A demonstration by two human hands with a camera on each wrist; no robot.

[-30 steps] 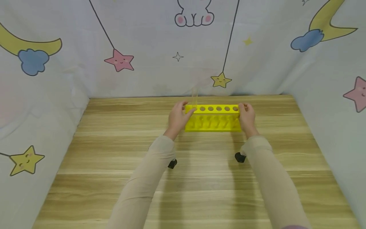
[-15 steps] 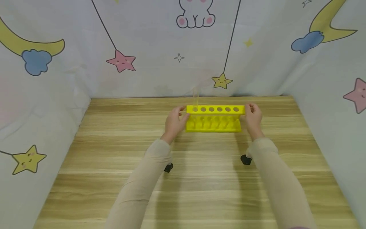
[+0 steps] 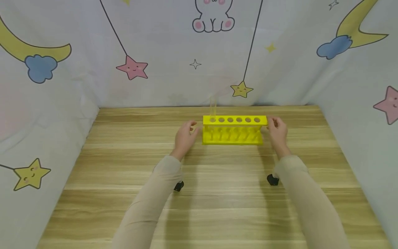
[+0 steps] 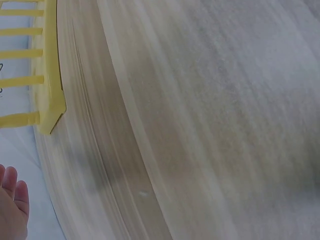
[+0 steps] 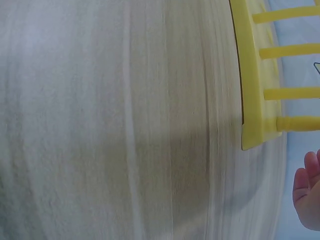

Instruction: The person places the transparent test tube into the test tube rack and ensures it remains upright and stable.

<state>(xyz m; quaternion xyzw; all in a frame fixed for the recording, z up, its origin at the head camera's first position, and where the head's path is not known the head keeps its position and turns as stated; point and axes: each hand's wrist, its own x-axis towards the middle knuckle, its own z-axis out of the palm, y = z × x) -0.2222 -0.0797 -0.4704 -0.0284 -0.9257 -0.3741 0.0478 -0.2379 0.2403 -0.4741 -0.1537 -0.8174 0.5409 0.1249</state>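
Note:
A yellow test tube rack (image 3: pixel 232 142) stands upright toward the back of the table, with a row of round holes along its top and pegs below. In its leftmost hole a clear test tube (image 3: pixel 212 106) stands upright, rising above the top. My left hand (image 3: pixel 185 137) is apart from the rack, left of it, with fingers loosely bent and nothing held. Close beside the rack's right end is my right hand (image 3: pixel 278 134), also holding nothing; its fingertips are near the top corner. In the right wrist view the rack's base (image 5: pixel 253 100) lies flat on the wood.
The wood-grain table (image 3: pixel 230 193) meets a white printed curtain (image 3: pixel 168 52) at the back and both sides. A small black device (image 3: pixel 273 180) sits under the right wrist, and another black device (image 3: pixel 178 186) is under the left.
Both hands have let go of the rack's ends and moved outward, the left one to the left and toward me, the right one to the right. The rack stays in place.

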